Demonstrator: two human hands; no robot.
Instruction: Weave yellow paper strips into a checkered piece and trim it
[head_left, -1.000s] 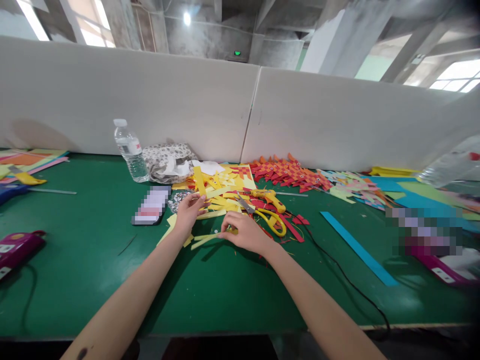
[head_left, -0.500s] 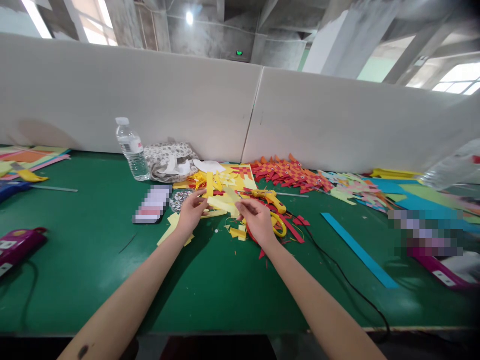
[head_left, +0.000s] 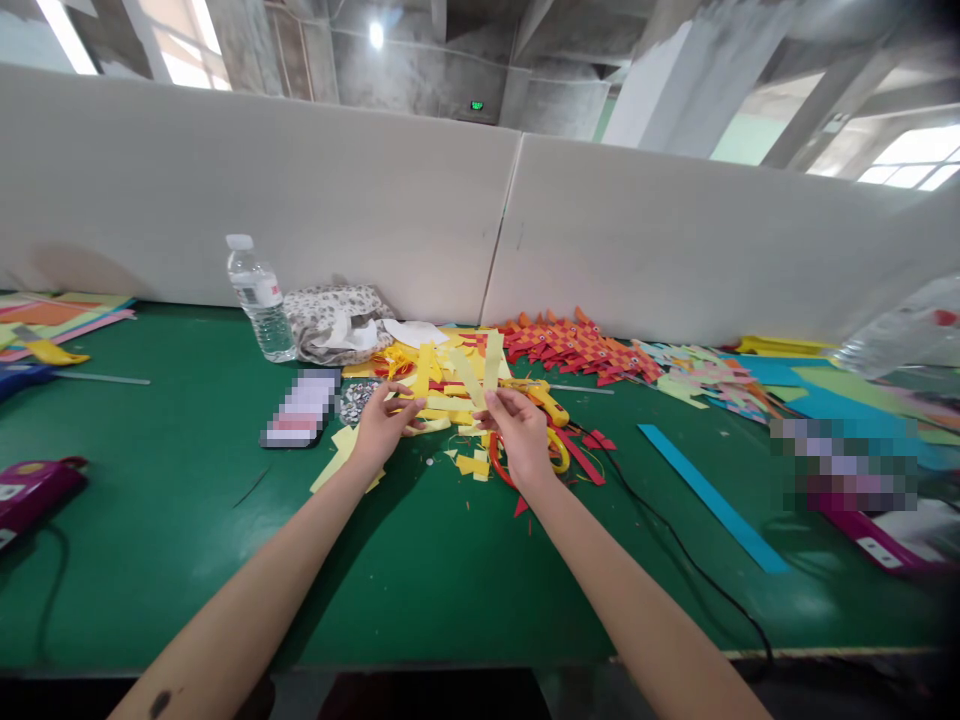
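Note:
My left hand [head_left: 386,425] is closed, pinching a yellow paper strip [head_left: 424,368] that stands up from the fingertips. Opposite it, my right hand [head_left: 517,430] pinches a pale yellow paper strip [head_left: 493,362], also upright. Between the two hands lie more pale strips, one slanting and one running crosswise; whether these are joined to the held ones I cannot tell. Under my right hand are scissors [head_left: 561,452] with yellow and red handles, partly covered. Just beyond sits a yellow glue gun [head_left: 551,402]. Small yellow paper scraps [head_left: 474,465] are scattered below my hands.
Left of my hands are a phone [head_left: 301,408], a water bottle [head_left: 261,305] and a patterned cloth bag [head_left: 337,320]. Red-orange woven paper pieces [head_left: 574,345] pile up behind. A blue strip [head_left: 709,495] and a black cord [head_left: 675,535] lie to the right.
The strip at my right hand has gone from lying low and slanted to standing upright. My left hand keeps its strip in nearly the same place. The view has shifted slightly.

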